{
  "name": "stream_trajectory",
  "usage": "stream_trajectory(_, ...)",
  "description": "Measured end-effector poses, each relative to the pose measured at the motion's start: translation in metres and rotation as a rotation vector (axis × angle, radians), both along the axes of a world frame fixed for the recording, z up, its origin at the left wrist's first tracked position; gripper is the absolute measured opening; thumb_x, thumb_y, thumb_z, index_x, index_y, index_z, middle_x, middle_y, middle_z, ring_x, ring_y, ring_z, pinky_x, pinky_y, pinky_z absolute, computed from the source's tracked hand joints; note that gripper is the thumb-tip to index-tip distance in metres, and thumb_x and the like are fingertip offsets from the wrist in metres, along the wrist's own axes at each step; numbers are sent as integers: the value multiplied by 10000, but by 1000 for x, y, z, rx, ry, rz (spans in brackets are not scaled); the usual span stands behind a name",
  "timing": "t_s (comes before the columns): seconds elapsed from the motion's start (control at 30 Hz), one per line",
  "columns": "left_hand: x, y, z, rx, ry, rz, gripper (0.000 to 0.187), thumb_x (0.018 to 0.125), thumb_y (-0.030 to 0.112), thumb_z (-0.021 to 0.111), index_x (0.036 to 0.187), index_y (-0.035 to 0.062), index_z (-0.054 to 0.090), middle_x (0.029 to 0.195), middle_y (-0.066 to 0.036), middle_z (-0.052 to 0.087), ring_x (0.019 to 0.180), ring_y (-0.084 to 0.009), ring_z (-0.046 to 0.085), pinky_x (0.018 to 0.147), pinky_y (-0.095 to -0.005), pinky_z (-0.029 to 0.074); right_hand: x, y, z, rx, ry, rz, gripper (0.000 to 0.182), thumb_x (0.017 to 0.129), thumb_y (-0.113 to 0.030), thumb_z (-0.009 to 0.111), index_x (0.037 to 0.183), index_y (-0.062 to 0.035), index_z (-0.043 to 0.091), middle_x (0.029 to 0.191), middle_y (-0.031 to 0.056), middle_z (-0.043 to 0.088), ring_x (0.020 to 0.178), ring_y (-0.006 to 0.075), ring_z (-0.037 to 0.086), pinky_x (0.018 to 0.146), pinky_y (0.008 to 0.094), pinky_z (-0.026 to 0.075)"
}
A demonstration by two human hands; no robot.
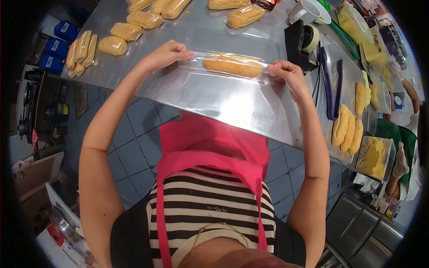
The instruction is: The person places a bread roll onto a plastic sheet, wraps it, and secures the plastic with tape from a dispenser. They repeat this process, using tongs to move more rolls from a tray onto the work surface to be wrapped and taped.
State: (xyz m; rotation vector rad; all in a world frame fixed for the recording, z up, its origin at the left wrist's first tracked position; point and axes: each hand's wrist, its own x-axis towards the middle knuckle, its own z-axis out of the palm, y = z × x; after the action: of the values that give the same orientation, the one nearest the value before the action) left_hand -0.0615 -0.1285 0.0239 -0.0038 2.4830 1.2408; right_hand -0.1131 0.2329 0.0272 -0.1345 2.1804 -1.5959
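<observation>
A long crumb-coated bread roll (232, 65) lies in clear plastic wrap (196, 60) over the metal table. My left hand (170, 56) pinches the wrap's left end, its fingers curled in. At the opposite end, my right hand (286, 73) grips the plastic between thumb and fingers. The wrap is stretched between both hands, with the roll nearer the right one. Just beyond my right hand stands a black tape dispenser (298, 44) with a roll of tape (311, 38).
Wrapped rolls (145, 19) lie at the far left, and another (246, 16) lies ahead. Unwrapped rolls (347, 129) sit at right beside a purple-edged strip (330, 89) and a tub of yellow crumbs (374, 156). A gloved co-worker's hand (401, 160) is at far right.
</observation>
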Motion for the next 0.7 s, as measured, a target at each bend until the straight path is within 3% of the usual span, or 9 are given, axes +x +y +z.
stream_trajectory(0.1,4,2,-1,-131,197,-35,335,824,385,627,739,63,591,742,-1,553,722,-97,486,656,-247,377,0,-1,0,106,55,8,199,770,-241,729,756,-64,639,708,-19,595,639,61,501,612,202,372)
stream_trajectory(0.2,-2,0,3,-44,-16,-29,316,815,358,643,682,85,557,735,7,560,681,-94,495,637,-242,387,-7,3,-6,126,30,57,178,783,-199,714,702,-80,609,699,-4,600,619,61,508,600,194,387)
stream_trajectory(0.3,-1,5,3,205,-91,90,243,805,294,661,696,115,539,734,25,564,654,-65,492,597,-213,376,-8,1,-11,10,-16,-2,196,788,-151,702,659,-98,565,682,6,601,611,59,519,584,193,398)
stream_trajectory(0.5,2,17,5,620,-133,369,135,807,176,651,830,131,526,746,38,563,675,-20,493,572,-165,369,-3,-4,1,-255,7,-82,154,789,-72,687,755,-91,538,662,10,596,600,66,550,563,173,422)
stream_trajectory(0.6,4,17,3,552,-128,314,106,830,147,625,869,111,533,746,26,581,681,-28,516,594,-167,395,-5,1,-14,-202,14,-69,133,800,-52,673,809,-70,541,678,19,607,598,73,566,548,175,438)
stream_trajectory(0.7,7,19,-14,444,122,223,135,821,164,634,886,66,567,765,-37,655,674,-68,595,573,-180,413,4,-4,-14,-220,38,-96,90,778,-28,661,823,-27,582,674,35,614,576,62,533,510,186,395)
